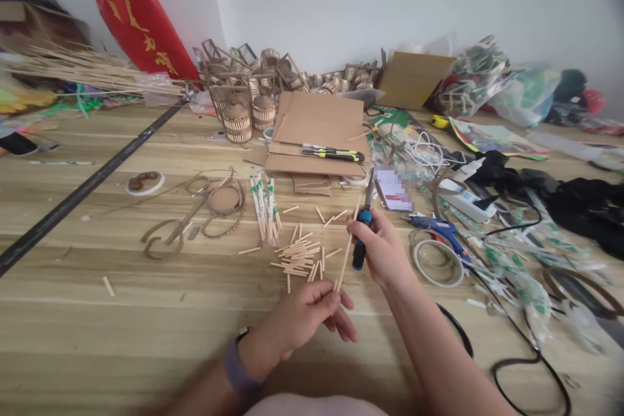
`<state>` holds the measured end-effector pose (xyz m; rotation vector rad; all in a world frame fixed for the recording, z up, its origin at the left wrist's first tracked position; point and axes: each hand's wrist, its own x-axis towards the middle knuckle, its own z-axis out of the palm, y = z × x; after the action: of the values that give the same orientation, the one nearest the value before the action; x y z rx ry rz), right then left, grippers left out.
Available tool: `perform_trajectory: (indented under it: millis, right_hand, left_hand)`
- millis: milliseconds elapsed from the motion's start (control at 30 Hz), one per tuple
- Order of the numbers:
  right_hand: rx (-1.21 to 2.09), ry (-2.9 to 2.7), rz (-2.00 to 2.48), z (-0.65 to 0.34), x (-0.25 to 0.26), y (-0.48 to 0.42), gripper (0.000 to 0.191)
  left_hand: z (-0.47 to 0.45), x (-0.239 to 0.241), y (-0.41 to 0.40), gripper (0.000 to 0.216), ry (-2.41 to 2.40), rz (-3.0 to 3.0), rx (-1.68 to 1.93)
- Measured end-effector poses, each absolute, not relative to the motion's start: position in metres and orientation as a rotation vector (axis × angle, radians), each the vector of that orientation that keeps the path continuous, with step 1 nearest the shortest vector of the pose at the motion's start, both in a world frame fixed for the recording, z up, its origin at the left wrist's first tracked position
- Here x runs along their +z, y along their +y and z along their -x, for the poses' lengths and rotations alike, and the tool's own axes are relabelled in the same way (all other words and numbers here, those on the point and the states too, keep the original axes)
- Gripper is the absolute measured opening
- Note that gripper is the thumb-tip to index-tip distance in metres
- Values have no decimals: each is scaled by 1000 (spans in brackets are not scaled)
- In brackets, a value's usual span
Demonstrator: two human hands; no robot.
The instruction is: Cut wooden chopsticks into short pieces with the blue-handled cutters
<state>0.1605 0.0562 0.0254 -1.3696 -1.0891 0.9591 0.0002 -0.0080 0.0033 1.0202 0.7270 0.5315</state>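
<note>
My left hand (307, 315) pinches the lower end of a thin wooden stick (345, 260) that stands almost upright. My right hand (383, 247) is closed round a cutting tool with a blue and black handle (361, 250), whose head touches the stick near its top. Just beyond both hands lies a pile of short cut stick pieces (299, 257) on the wooden floor. A bundle of wrapped chopsticks (264, 205) lies to the left of the pile.
Flat cardboard (319, 127) with a yellow-black utility knife (334, 155) lies ahead. Woven cardboard lanterns (244, 117) stand behind. A blue glue gun (441, 231), tape rolls (439, 263), cables and wrappers clutter the right. Cardboard rings (221, 201) lie at left.
</note>
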Motion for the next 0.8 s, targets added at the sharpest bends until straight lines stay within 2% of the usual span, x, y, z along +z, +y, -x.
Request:
perform_trajectory:
  millis: [200, 367, 467, 633, 800]
  right_hand:
    - [805, -1229, 1507, -169, 16, 37, 24]
    - [423, -1762, 1501, -154, 6, -2, 12]
    - [346, -1935, 1440, -141, -4, -15, 17]
    - [356, -1955, 1476, -137, -12, -15, 15]
    - [545, -1870, 1485, -140, -9, -13, 14]
  left_hand:
    - [2, -4, 2, 43, 874, -706, 758]
    - [4, -6, 8, 45, 954, -530, 893]
    - [1, -4, 6, 40, 949, -556, 918]
    - [-3, -6, 0, 32, 982, -680, 905]
    - [-3, -9, -2, 38, 1021, -794, 891]
